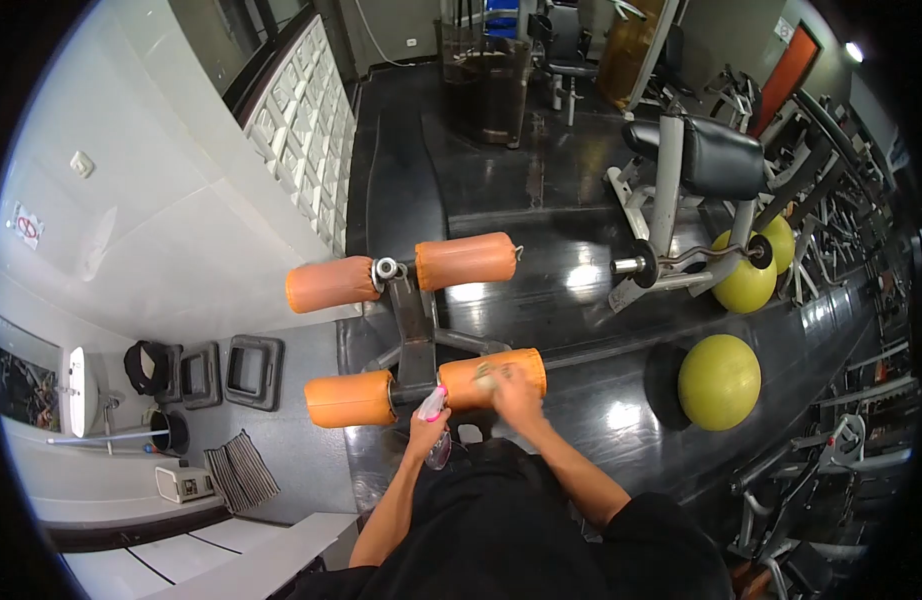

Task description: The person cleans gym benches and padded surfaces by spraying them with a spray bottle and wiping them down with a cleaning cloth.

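Observation:
My left hand (425, 436) is closed around a clear spray bottle (439, 455) with a pink and white top. The bottle is just in front of my body, beside the near end of a metal bench frame (417, 345). My right hand (518, 398) presses a pale cloth (484, 378) against the near right orange roller pad (459, 384); the hand is slightly blurred. Level with it on the other side of the frame is the near left orange pad (349, 400). Two more orange pads, the far left one (331, 284) and the far right one (467, 261), flank the frame's far end.
A padded bench (721, 158) with a curl bar (696, 258) stands to the right. A yellow-green exercise ball (719, 382) rests on the black floor. On the left are black step platforms (254, 372), a striped mat (242, 471) and a white sink (83, 392).

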`<state>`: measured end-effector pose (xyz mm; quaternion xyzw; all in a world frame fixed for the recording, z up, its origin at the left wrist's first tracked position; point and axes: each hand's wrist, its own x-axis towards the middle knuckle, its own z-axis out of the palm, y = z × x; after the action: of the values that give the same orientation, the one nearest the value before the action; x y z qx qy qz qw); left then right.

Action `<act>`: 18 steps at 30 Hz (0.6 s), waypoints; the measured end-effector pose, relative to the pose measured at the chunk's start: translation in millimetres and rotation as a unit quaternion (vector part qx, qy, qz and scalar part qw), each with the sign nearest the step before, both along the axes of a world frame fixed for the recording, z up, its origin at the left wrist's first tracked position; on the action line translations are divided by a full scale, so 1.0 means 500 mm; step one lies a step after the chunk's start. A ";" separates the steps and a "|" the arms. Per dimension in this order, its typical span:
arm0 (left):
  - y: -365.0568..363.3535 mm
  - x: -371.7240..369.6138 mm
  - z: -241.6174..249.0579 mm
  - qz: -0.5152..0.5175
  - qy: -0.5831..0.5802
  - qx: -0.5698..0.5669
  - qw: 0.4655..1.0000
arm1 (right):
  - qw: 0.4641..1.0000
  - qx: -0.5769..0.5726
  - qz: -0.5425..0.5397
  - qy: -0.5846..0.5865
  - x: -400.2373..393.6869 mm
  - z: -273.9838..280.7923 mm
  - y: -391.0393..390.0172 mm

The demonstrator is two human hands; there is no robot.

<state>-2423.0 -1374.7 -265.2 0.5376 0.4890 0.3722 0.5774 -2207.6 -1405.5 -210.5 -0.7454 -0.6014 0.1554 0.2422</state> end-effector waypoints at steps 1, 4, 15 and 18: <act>-0.007 -0.001 0.014 -0.007 -0.026 -0.080 0.996 | 0.999 -0.012 -0.050 -0.016 0.019 0.006 0.004; -0.012 0.001 0.021 -0.009 -0.011 -0.085 0.996 | 0.985 0.033 -0.172 -0.003 0.023 0.036 0.024; -0.037 -0.010 0.030 -0.065 0.104 -0.053 0.991 | 1.000 0.002 0.021 -0.006 0.006 0.006 0.020; -0.040 -0.010 0.042 -0.067 0.110 -0.035 0.991 | 0.992 0.015 -0.128 0.008 0.027 0.025 0.038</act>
<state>-2428.2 -1394.6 -244.2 0.5864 0.5252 0.2535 0.5621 -2194.3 -1386.3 -198.0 -0.8114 -0.5013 0.1200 0.2755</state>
